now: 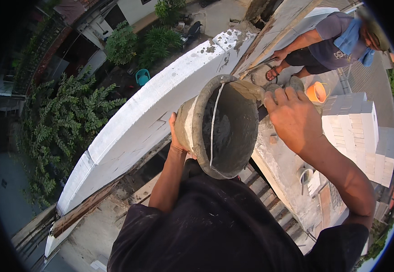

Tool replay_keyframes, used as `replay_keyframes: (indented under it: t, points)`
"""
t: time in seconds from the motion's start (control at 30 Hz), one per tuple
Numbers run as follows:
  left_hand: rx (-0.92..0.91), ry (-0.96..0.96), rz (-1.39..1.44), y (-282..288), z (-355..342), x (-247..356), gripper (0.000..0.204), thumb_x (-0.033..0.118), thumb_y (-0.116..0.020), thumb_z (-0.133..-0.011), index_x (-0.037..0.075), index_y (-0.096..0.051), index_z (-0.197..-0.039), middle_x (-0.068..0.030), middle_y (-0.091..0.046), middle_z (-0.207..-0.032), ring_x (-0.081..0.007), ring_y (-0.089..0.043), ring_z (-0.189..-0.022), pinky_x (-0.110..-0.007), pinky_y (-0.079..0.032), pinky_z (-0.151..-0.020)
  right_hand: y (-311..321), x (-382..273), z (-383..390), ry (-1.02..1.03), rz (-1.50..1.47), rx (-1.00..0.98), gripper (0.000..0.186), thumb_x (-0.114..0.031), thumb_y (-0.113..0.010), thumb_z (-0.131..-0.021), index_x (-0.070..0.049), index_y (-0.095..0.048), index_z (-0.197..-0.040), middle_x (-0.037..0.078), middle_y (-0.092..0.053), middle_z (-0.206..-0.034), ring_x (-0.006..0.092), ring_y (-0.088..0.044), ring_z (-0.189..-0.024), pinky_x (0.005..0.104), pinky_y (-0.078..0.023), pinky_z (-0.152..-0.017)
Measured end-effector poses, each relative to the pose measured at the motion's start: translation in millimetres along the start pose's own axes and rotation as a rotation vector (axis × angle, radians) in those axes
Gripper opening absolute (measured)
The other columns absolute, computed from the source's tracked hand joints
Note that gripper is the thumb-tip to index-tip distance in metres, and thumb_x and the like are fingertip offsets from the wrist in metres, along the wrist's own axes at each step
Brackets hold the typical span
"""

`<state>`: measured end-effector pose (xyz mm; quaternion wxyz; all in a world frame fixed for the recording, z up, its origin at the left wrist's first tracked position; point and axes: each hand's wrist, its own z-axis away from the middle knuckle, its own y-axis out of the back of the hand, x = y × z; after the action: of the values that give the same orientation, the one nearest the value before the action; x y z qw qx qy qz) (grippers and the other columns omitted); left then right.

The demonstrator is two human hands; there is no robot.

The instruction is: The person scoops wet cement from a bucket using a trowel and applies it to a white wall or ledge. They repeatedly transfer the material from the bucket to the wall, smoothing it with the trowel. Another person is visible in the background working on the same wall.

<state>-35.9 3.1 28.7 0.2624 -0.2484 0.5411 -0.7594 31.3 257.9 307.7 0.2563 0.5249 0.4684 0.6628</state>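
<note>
One bucket [226, 127], two hands gripping: left hand [177, 138], right hand [292, 115].

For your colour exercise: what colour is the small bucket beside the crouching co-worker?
Orange bucket, clearest in the head view.

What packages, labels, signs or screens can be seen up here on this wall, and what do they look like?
None: no package, label, sign or screen shows.
Nearest to containers:
Grey bucket: round, smeared with mortar, held between left hand and right hand.
Orange bucket: small, round, beside the crouching person.
White blocks: stacked at right, plain.
</note>
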Motion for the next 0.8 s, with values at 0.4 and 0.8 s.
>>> replay_keyframes:
  t: [0.4, 0.8]
  points:
    - [0.045, -0.045, -0.123, -1.6, -3.8, 2.1, 0.077, 0.064, -0.054, -0.099, 0.001, -0.060, -0.143, -0.0183, -0.072, -0.129, -0.0278, -0.075, -0.108, -0.042, -0.062, -0.099, -42.2, -11.2, 26.2, -0.016, -0.652, -0.611, 0.027, -0.034, -0.078, -0.088, -0.008, -0.078, -0.097, 0.018, -0.071, -0.078, 0.0367, -0.074, -0.086, 0.0489, -0.059, -0.078]
    - [0.162, -0.140, -0.139, 0.7, -14.7, 6.7, 0.089, 0.077, -0.045, -0.095, 0.004, -0.058, -0.146, -0.0168, -0.071, -0.128, -0.0295, -0.071, -0.110, -0.047, -0.059, -0.100, -58.9, -46.3, 63.5, -0.306, -1.173, -0.449, 0.034, -0.037, -0.077, -0.091, -0.007, -0.074, -0.107, 0.022, -0.071, -0.081, 0.0442, -0.070, -0.084, 0.0527, -0.053, -0.075]
